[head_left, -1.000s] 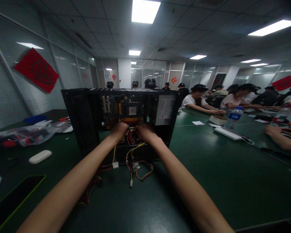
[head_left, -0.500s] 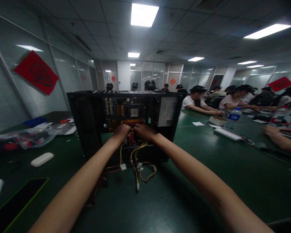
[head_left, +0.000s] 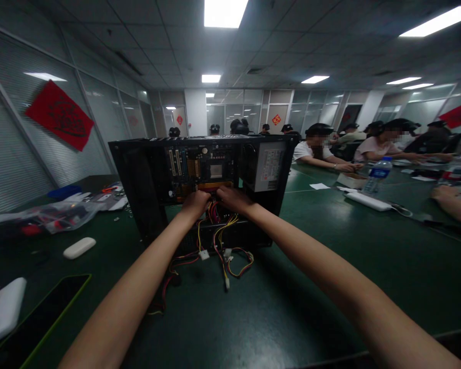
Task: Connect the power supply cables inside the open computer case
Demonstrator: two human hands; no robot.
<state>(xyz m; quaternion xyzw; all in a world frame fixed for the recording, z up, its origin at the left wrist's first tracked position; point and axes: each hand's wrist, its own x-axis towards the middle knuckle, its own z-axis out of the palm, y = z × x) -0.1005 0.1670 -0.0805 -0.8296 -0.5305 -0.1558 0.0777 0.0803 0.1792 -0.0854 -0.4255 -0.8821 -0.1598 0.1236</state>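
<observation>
An open black computer case [head_left: 136, 192] stands in front of me, its motherboard [head_left: 200, 164] facing me and the silver power supply [head_left: 269, 166] at its upper right. My left hand [head_left: 195, 203] is closed at the lower edge of the motherboard, just under the orange-yellow memory slots [head_left: 218, 185]. Close beside it, my right hand [head_left: 233, 200] is also closed at that edge. What the fingers of either hand grip is hidden. A bundle of coloured power cables [head_left: 214, 212] runs below them, and loose white connectors [head_left: 203, 254] hang over the case's front onto the table.
On the left lie a plastic bag [head_left: 65, 215], a white oval case [head_left: 79, 247], a green-edged phone [head_left: 42, 318] and a white device [head_left: 3, 310]. To the right are a water bottle [head_left: 378, 174], a white power bank [head_left: 369, 201] and several people seated along the green table [head_left: 330, 246].
The view has shifted slightly, so the case and table things sit a little further right. Both hands remain closed at the motherboard's lower edge, with little visible motion.
</observation>
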